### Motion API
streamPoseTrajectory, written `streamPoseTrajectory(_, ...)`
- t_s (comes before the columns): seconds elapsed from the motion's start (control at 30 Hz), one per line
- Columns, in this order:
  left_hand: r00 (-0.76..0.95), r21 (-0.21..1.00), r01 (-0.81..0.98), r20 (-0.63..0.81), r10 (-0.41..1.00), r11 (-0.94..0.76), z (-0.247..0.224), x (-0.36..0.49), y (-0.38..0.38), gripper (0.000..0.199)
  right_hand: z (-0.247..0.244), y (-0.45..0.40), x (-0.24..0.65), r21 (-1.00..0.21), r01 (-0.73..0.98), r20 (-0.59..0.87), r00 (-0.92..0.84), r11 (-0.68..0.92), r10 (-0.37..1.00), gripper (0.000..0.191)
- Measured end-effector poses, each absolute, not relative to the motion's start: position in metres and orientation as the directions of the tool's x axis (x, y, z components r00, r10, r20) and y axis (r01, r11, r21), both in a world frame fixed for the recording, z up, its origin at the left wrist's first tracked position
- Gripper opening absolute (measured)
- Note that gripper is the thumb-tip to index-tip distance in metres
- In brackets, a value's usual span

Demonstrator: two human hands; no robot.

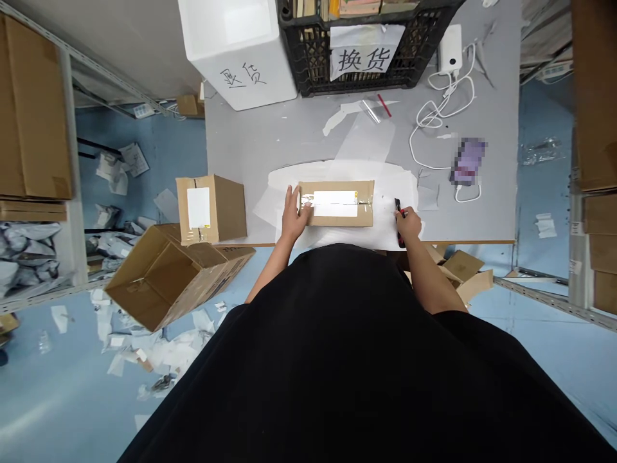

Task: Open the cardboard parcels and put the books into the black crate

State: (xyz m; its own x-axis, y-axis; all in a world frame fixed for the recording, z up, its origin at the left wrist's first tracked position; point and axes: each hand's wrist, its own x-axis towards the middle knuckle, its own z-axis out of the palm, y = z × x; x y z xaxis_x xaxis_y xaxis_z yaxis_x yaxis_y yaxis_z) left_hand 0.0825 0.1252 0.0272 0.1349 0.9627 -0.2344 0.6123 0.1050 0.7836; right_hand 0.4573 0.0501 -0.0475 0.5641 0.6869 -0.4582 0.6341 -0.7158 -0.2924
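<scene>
A small taped cardboard box [337,218] with a white label on top lies on white sheet material [388,177] near the table's front edge. My left hand [293,215] grips its left end, thumb on the top face and fingers along the side. To the right of the box, apart from it, my right hand [409,225] is closed around a black and red utility knife [398,209]. The knife's blade cannot be made out. Another labelled cardboard box [231,209] stands at the table's left edge.
At the back are a white bin [241,58] and a black crate [308,64] of books. A phone [468,161], white cable [434,116] and charger [450,48] lie right. An open carton [168,276] stands front left; packaging litters the floor.
</scene>
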Motion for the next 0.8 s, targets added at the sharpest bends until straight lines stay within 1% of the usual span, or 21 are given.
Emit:
streamPoseTrajectory(0.03,0.088,0.798,0.577,-0.273,0.958,0.174,0.023,0.079,0.128,0.081,-0.052,0.052,0.454,-0.237,0.657,-0.473,0.566,-0.716,0.675,0.028)
streamPoseTrajectory(0.1,0.047,0.818,0.481,-0.382,0.923,0.314,0.014,0.072,0.136,0.081,-0.058,0.052,0.447,-0.186,0.665,-0.497,0.572,-0.723,0.653,0.032)
streamPoseTrajectory(0.13,0.057,0.821,0.43,-0.44,0.896,0.376,0.009,0.069,0.14,0.083,-0.06,0.052,0.444,-0.182,0.663,-0.489,0.579,-0.726,0.652,0.034)
streamPoseTrajectory(0.2,0.107,0.811,0.358,-0.527,0.843,0.462,-0.002,0.062,0.148,0.086,-0.061,0.052,0.44,-0.203,0.662,-0.419,0.607,-0.721,0.675,0.036)
streamPoseTrajectory(0.27,0.146,0.796,0.347,-0.568,0.81,0.495,-0.011,0.056,0.155,0.087,-0.059,0.052,0.437,-0.259,0.67,-0.298,0.63,-0.696,0.717,0.038)
streamPoseTrajectory(0.3,0.156,0.789,0.352,-0.58,0.799,0.504,-0.016,0.054,0.159,0.086,-0.057,0.052,0.435,-0.309,0.679,-0.249,0.618,-0.666,0.745,0.038)
streamPoseTrajectory(0.33,0.166,0.782,0.355,-0.592,0.789,0.512,-0.02,0.052,0.163,0.085,-0.055,0.052,0.432,-0.377,0.684,-0.224,0.587,-0.625,0.778,0.039)
streamPoseTrajectory(0.37,0.176,0.778,0.351,-0.602,0.779,0.521,-0.023,0.052,0.167,0.082,-0.052,0.051,0.428,-0.46,0.672,-0.231,0.542,-0.581,0.808,0.04)
streamPoseTrajectory(0.4,0.186,0.775,0.335,-0.611,0.769,0.535,-0.026,0.052,0.171,0.079,-0.049,0.049,0.423,-0.551,0.632,-0.273,0.481,-0.545,0.833,0.041)
streamPoseTrajectory(0.43,0.193,0.774,0.307,-0.621,0.76,0.554,-0.028,0.054,0.175,0.076,-0.046,0.046,0.416,-0.64,0.556,-0.344,0.409,-0.53,0.845,0.042)
streamPoseTrajectory(0.47,0.194,0.772,0.266,-0.63,0.752,0.577,-0.029,0.056,0.179,0.073,-0.043,0.043,0.407,-0.711,0.45,-0.429,0.331,-0.54,0.84,0.043)
streamPoseTrajectory(0.5,0.19,0.767,0.208,-0.641,0.744,0.608,-0.029,0.06,0.183,0.07,-0.039,0.039,0.398,-0.754,0.323,-0.514,0.252,-0.572,0.82,0.045)
streamPoseTrajectory(0.57,0.183,0.727,0.034,-0.68,0.711,0.686,-0.025,0.071,0.19,0.065,-0.033,0.031,0.378,-0.762,0.077,-0.63,0.14,-0.643,0.764,0.052)
streamPoseTrajectory(0.63,0.208,0.638,-0.153,-0.726,0.656,0.755,-0.019,0.083,0.194,0.061,-0.027,0.026,0.36,-0.738,-0.075,-0.674,0.115,-0.67,0.73,0.057)
streamPoseTrajectory(0.7,0.249,0.554,-0.268,-0.75,0.612,0.788,-0.012,0.091,0.196,0.056,-0.024,0.027,0.348,-0.728,-0.146,-0.685,0.153,-0.67,0.712,0.057)
streamPoseTrajectory(0.8,0.229,0.53,-0.332,-0.757,0.612,0.78,-0.002,0.093,0.194,0.046,-0.024,0.045,0.341,-0.734,-0.243,-0.68,0.267,-0.635,0.683,0.047)
